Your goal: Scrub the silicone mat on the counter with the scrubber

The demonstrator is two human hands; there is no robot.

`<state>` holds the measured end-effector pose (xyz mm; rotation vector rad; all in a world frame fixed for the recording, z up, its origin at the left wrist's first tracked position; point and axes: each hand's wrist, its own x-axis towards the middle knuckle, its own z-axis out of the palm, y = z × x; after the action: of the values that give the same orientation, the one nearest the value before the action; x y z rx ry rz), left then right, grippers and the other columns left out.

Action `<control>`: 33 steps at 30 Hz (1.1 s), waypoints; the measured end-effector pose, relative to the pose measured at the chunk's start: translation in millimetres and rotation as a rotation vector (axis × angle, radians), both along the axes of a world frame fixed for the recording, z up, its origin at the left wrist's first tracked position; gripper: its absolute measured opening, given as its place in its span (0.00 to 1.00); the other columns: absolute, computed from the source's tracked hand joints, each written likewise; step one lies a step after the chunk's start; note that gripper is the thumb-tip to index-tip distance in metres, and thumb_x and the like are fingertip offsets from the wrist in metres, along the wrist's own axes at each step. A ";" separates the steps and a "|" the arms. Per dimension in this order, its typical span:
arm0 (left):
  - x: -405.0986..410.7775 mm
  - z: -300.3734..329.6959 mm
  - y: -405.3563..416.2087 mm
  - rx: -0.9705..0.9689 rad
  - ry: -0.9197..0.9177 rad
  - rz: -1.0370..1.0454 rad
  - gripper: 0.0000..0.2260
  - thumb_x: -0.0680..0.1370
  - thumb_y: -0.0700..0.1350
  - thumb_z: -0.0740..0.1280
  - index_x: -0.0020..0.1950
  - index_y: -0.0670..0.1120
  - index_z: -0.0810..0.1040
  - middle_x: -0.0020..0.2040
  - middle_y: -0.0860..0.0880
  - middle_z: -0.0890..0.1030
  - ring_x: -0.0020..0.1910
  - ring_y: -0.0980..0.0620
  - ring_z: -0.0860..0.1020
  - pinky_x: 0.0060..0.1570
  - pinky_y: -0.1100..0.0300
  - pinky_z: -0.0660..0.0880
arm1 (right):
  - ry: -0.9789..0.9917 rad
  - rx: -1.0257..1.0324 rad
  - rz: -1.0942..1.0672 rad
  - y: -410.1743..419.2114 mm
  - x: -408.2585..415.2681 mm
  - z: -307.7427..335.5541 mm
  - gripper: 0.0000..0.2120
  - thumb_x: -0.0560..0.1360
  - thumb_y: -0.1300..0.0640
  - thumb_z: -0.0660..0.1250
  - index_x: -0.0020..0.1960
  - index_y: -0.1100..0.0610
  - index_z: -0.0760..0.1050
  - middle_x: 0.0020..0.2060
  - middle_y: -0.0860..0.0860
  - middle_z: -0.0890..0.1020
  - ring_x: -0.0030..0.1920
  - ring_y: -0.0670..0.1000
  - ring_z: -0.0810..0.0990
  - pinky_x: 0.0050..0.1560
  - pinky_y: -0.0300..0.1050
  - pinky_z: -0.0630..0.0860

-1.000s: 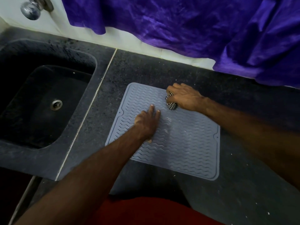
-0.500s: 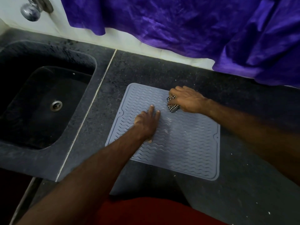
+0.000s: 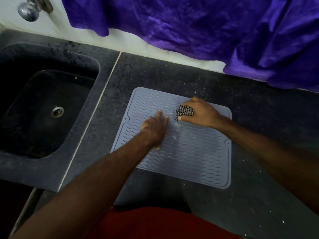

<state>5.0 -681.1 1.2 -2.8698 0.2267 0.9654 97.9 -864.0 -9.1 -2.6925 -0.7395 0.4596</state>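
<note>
My left hand (image 3: 154, 131) lies flat with straight fingers, pressing the silicone mat (image 3: 195, 157) on the counter (image 3: 259, 195). Farther away, my right hand (image 3: 198, 112) squeezes the scrubber (image 3: 184, 112) on the mat's far part. If I stop pressing, the mat could slide or bunch up.

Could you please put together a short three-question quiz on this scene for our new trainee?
1. True or false: the left hand lies flat on the silicone mat.
2. What does the right hand grip? A) a sponge brush B) a checkered scrubber C) a bottle
3. On which side of the mat is the sink?

Key
1. True.
2. B: its fingers curl round the checkered scrubber, near the mat's far edge.
3. The person's left, across a pale seam in the counter.
</note>
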 end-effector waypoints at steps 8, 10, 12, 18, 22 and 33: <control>0.2 -1.4 0.0 0.008 0.002 -0.004 0.56 0.68 0.49 0.79 0.80 0.45 0.40 0.79 0.40 0.38 0.75 0.37 0.59 0.67 0.45 0.67 | 0.012 0.007 -0.237 20.9 13.7 -14.6 0.13 0.69 0.48 0.72 0.50 0.54 0.80 0.49 0.53 0.82 0.47 0.51 0.80 0.47 0.47 0.78; 0.0 -1.4 0.4 0.007 -0.001 -0.005 0.56 0.68 0.49 0.79 0.80 0.45 0.40 0.79 0.40 0.38 0.75 0.37 0.59 0.67 0.45 0.67 | 0.042 0.067 -0.186 23.4 17.3 -11.4 0.08 0.68 0.54 0.74 0.45 0.53 0.78 0.46 0.51 0.81 0.46 0.49 0.79 0.47 0.46 0.77; 0.0 -1.6 0.7 -0.003 -0.004 -0.001 0.56 0.68 0.48 0.79 0.80 0.45 0.40 0.79 0.40 0.38 0.75 0.37 0.59 0.67 0.45 0.67 | 0.040 0.124 -0.047 24.2 16.3 -6.6 0.08 0.70 0.57 0.72 0.46 0.53 0.75 0.45 0.50 0.78 0.46 0.48 0.76 0.47 0.46 0.75; -0.4 -2.0 1.0 -0.008 -0.001 -0.003 0.57 0.67 0.48 0.79 0.80 0.45 0.39 0.79 0.39 0.38 0.75 0.37 0.58 0.67 0.45 0.67 | 0.076 0.218 0.071 22.9 20.1 -8.6 0.11 0.72 0.55 0.71 0.52 0.53 0.72 0.47 0.48 0.80 0.48 0.46 0.78 0.47 0.45 0.76; 0.7 -2.7 1.5 -0.012 -0.001 -0.003 0.57 0.67 0.48 0.79 0.80 0.45 0.39 0.79 0.39 0.38 0.75 0.37 0.58 0.66 0.44 0.68 | 0.033 0.221 0.148 30.0 32.3 -9.6 0.08 0.70 0.58 0.74 0.48 0.56 0.79 0.45 0.50 0.79 0.46 0.45 0.75 0.48 0.42 0.73; 2.2 -1.7 2.6 -0.037 0.014 0.006 0.57 0.67 0.47 0.80 0.80 0.45 0.40 0.79 0.39 0.38 0.75 0.37 0.59 0.65 0.44 0.69 | 0.113 -0.011 0.335 63.3 56.5 7.4 0.03 0.71 0.60 0.72 0.44 0.57 0.84 0.37 0.45 0.80 0.37 0.43 0.79 0.42 0.39 0.76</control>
<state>7.2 -678.6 -0.5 -2.8996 0.2393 0.9924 154.5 -800.7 -1.7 -2.5316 -1.1615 0.6895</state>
